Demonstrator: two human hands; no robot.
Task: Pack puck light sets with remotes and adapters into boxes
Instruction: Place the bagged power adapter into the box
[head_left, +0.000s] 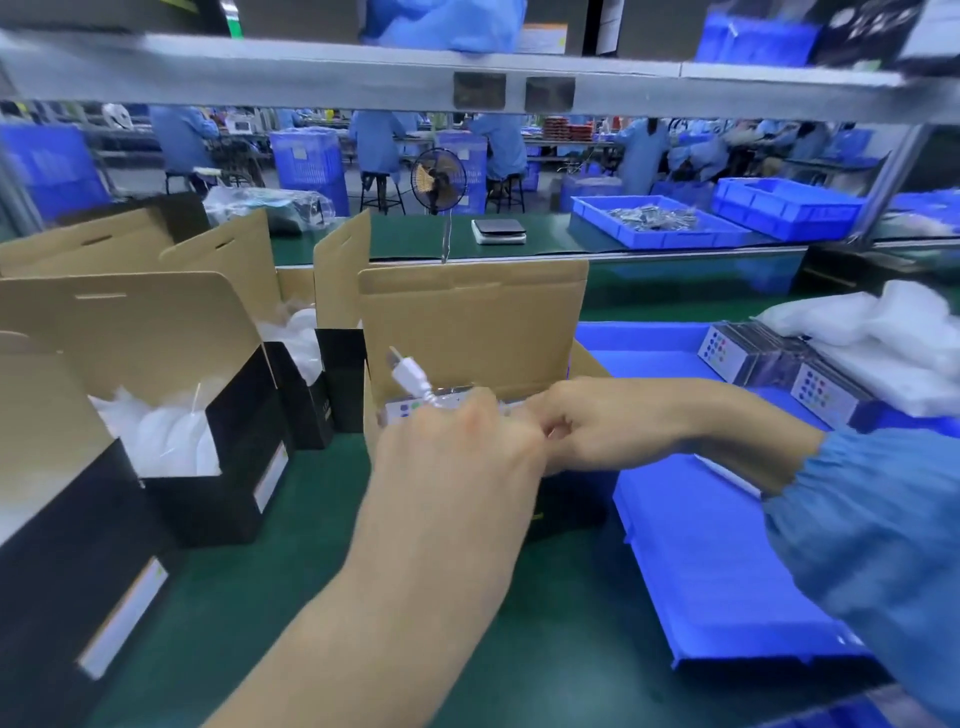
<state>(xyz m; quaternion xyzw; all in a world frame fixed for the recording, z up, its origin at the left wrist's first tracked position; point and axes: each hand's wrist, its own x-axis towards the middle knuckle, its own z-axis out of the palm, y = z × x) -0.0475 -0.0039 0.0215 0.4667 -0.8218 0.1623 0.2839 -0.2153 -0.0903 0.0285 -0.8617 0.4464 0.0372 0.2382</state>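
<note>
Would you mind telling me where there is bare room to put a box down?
The green mat lies bare between the black boxes and the blue tray, around the left forearm. The tray's near floor is bare too. Crowded: boxes leftward, remotes and white bags right.

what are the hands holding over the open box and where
Left hand grips the white plug's cord just below the plug. What the right hand pinches cannot be told.

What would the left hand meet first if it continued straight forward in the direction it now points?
Probably the raised cardboard flap of the open box. The left hand, beside the right hand, points up and away over the opening, holding a white plug. Depth is unclear, so the plug may touch first.
</note>
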